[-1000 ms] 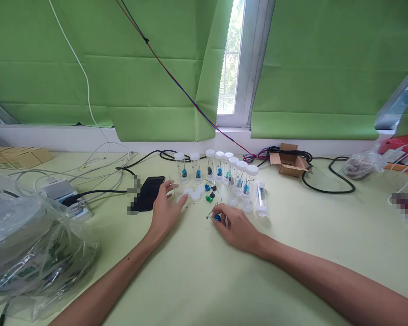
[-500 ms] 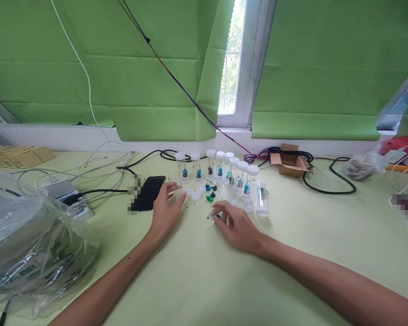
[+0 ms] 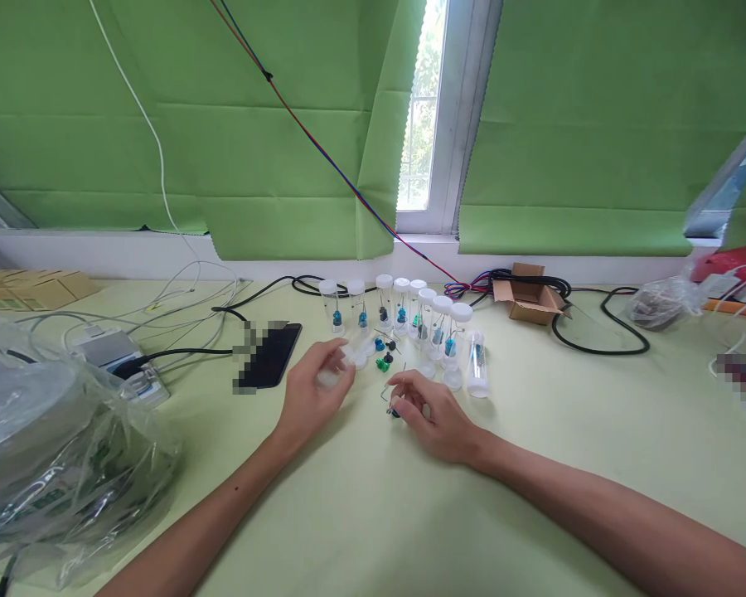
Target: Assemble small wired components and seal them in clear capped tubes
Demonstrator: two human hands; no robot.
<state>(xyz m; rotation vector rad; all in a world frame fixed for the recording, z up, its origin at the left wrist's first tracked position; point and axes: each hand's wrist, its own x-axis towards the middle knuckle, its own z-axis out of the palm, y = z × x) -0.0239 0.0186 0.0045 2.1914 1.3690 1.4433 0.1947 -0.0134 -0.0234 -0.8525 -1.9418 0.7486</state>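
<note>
pinching a wired part (image 3: 394,411) in the nearly closed right hand (image 3: 432,414), left hand (image 3: 311,388) half curled around what may be a blurred tube (image 3: 329,378), capped tubes (image 3: 401,284) standing beyond

This looks like a small electronics or assembly workspace by a window, with a long pale green tabletop (image 3: 597,398) running beneath green fabric blinds (image 3: 597,124) and a white-framed window (image 3: 448,166). A white power strip with a black plug (image 3: 101,347) lies at left, a loop of thick black cable (image 3: 606,351) at far right, and a thin red-and-blue wire pair (image 3: 314,139) slants down the blinds. Clear plastic tubes with white caps (image 3: 384,305) holding small coloured parts suggest bench work.
</note>
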